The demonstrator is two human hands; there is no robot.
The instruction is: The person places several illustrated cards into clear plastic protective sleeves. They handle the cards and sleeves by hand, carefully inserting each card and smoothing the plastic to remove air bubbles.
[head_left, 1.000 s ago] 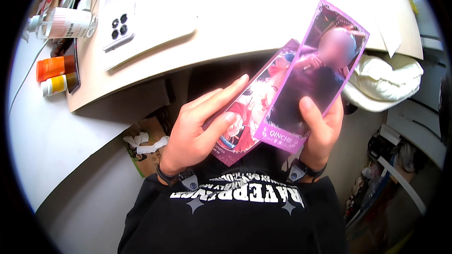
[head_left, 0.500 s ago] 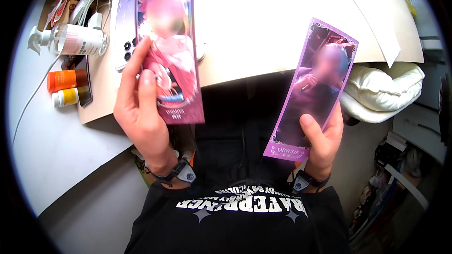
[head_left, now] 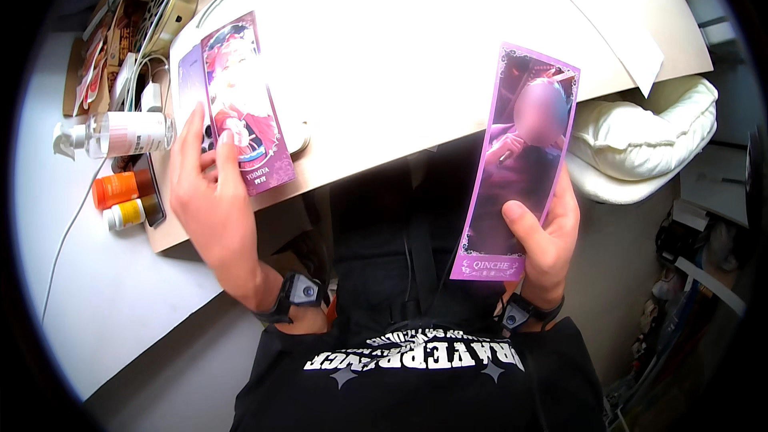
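A long crimson illustrated card [head_left: 268, 164] is at the left part of the desk, tilted over a lavender phone [head_left: 190, 84]. At its left edge is my left hand [head_left: 212, 208], one fingertip on the card's face and the fingers closed at the edge; whether the card rests fully on the desk I cannot tell. Before my chest, my right hand [head_left: 552, 244] grips a purple-bordered picture card [head_left: 512, 180], the thumb across its face and the other fingers behind. This second card stands nearly upright, slightly bent.
Left of the phone lies a clear pump bottle [head_left: 128, 134] on its side, near an orange jar [head_left: 116, 190] and a white-and-yellow bottle [head_left: 126, 214]. Cables and a metal tin [head_left: 172, 20] crowd the far left. A white cushion [head_left: 640, 132] sits beyond the desk's right edge.
My left hand has moved down toward the desk with the crimson card, which appears farther left and smaller. The purple card, still in my right hand, has turned a little more upright.
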